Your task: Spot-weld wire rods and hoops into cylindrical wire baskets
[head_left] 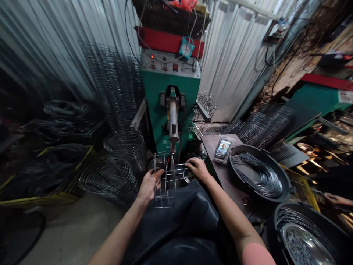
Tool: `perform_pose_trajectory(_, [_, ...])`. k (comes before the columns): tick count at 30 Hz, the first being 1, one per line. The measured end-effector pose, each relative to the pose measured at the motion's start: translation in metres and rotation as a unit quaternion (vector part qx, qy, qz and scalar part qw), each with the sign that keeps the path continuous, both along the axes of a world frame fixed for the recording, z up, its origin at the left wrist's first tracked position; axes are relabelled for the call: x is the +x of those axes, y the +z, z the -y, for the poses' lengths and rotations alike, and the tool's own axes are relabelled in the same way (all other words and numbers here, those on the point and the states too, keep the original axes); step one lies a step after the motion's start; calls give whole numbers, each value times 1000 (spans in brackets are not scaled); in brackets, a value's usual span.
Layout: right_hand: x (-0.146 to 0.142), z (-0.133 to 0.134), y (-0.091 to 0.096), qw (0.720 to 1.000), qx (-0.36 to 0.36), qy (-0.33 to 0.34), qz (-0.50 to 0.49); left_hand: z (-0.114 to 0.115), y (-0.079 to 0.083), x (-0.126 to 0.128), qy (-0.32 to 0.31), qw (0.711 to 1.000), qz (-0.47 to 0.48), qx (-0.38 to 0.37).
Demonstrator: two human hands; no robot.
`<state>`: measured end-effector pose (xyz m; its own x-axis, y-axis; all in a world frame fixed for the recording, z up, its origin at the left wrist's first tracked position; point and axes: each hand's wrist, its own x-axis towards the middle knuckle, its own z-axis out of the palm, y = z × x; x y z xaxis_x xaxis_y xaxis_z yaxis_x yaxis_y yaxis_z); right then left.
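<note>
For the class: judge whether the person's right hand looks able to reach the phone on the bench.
Probably yes: the right hand rests on the wire frame, close to the phone, and nothing stands between them.

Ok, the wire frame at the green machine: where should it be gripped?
Probably by its long side wires, coming from the near side, with one of the hands on each side: the left hand and right hand already sit that way on the wire frame. It's an open cage, so fingers can wrap the wires, and its far end sits by the green machine.
</note>
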<state>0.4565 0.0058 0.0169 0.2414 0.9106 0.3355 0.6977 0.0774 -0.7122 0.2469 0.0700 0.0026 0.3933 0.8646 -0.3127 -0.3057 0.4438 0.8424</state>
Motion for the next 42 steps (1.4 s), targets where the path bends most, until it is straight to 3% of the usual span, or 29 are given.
perform_pose_trajectory(13, [6,-28,-14,1000,-14,7,-2,-22,-9,6,15,999,-10,-39])
perform_pose_trajectory(33, [27,-53,-11,1000,-13,15,10,-51,-14,28,14,998,19,-53])
perform_pose_trajectory(42, [33,-62,-12,999,-8,11,37,-56,-9,34,17,997,16,-77])
